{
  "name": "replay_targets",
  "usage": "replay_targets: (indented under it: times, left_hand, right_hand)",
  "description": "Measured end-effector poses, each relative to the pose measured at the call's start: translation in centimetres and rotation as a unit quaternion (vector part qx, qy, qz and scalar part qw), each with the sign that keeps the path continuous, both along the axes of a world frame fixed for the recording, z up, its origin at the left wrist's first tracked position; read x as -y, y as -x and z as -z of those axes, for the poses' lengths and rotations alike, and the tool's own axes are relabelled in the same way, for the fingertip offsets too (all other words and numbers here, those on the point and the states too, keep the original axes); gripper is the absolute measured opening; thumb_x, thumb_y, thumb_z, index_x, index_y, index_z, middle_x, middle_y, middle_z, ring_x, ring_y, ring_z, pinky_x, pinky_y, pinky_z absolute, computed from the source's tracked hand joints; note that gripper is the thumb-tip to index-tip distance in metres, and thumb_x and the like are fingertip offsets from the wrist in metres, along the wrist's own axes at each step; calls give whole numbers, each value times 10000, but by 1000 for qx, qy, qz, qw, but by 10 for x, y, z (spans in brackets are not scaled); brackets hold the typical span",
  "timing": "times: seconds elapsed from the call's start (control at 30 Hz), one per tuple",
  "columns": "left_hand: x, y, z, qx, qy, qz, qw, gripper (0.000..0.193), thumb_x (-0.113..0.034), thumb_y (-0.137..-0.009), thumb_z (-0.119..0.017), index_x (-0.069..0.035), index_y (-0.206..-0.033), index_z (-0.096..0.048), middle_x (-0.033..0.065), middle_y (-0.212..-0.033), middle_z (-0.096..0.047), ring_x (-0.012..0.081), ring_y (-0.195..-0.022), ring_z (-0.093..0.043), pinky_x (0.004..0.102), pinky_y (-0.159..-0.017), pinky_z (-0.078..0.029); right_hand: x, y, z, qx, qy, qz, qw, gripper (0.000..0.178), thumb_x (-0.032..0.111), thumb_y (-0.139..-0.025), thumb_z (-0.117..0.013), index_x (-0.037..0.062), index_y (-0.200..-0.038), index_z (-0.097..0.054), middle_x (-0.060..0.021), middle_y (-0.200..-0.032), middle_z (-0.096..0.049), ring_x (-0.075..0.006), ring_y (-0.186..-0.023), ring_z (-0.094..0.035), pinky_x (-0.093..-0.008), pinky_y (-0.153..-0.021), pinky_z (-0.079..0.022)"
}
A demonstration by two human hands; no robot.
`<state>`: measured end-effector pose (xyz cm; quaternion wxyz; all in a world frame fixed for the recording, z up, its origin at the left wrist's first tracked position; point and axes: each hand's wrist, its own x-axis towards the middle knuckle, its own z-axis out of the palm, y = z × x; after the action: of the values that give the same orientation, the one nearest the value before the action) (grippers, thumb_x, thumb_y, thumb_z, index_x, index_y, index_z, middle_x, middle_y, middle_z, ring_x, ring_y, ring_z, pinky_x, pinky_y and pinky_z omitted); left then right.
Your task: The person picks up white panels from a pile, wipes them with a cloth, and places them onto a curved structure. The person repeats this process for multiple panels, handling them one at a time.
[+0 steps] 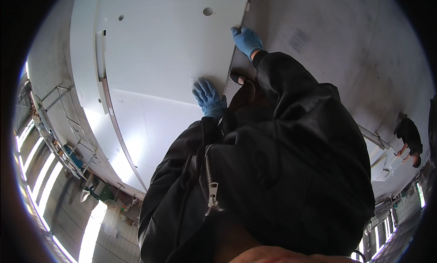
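White panel (159, 53) lies ahead and left of me. My right hand (247, 40) grips its right edge; left hand (208, 97) rests open near the near-right corner. Looks stiff, slick, probably heavy; best held by opposite edges.

Panel (159, 49) left of shoe (235, 77); co-worker (411, 134) far right.

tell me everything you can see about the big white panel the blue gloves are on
The white panel is broad, flat and smooth, perhaps coated board or metal. A larger round hole and a smaller hole farther left pierce its face. It appears to lie flat, its near edge bordering a shinier white surface. The gloved left hand rests on it near that edge; the gloved right hand grips its right edge.
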<state>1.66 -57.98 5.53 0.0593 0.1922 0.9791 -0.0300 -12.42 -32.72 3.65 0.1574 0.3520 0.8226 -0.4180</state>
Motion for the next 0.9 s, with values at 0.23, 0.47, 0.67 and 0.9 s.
replay_targets:
  times: [0.23, 0.47, 0.67, 0.9]
  left_hand:
    - [2, -2, 13, -70, -75, 8, 995, 749, -134, -780, -542, 33, -1463, -284, 277, -1545, -262, 513, -1393, -289, 670, -1077, -256]
    - [8, -1, 10, -30, -64, 17, 997, 1086, -274, -650, -727, 31, -1524, -159, 285, -1591, -144, 516, -1467, -108, 667, -1154, -101]
    - [11, -3, 16, -28, -71, 6, 997, 1070, -265, -645, -717, 27, -1521, -175, 277, -1583, -178, 512, -1465, -128, 665, -1151, -118]
    - [9, -2, 19, -46, -66, 3, 997, 1085, -284, -636, -731, 14, -1523, -182, 269, -1581, -196, 506, -1463, -141, 660, -1153, -128]
  right_hand:
    - [2, 0, 13, -21, -11, -19, 1000, 558, 537, -945, -481, 37, -1064, -700, -237, -1060, -683, -429, -1045, -630, -475, -914, -506]
    - [2, 4, 20, -31, -29, -29, 999, 539, 511, -929, -472, 49, -1053, -719, -247, -1036, -684, -438, -1035, -633, -494, -921, -503]
    - [2, 4, 14, -25, -30, -38, 999, 537, 497, -931, -457, 41, -1047, -718, -244, -1042, -683, -432, -1036, -638, -489, -923, -507]
    - [-1, 8, 10, -10, -39, -67, 997, 538, 485, -936, -446, 32, -1040, -717, -247, -1031, -684, -433, -1016, -645, -497, -905, -512]
